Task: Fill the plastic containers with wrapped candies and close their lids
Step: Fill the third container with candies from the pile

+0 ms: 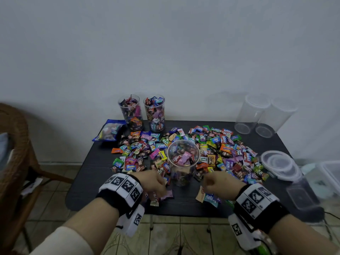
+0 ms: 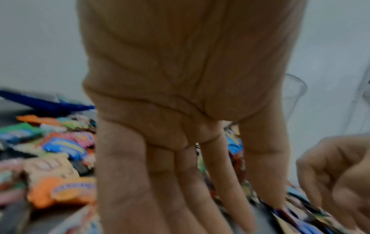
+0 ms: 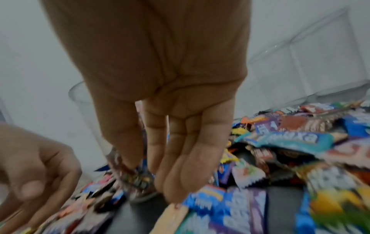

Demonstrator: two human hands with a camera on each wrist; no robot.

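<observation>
Open container [image 1: 183, 161], upright and part-filled, stands just beyond and between both hands. Left hand [image 1: 153, 183] and right hand [image 1: 219, 183] reach fingers-down into loose candies [image 1: 230, 150], roughly equidistant; neither visibly grips anything.

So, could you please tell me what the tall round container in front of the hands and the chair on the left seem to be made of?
Tall round container: clear, glossy plastic by the look; the candies show through its wall. Brown chair: apparently woven wicker or rattan, matte, with a visible weave pattern.
</observation>
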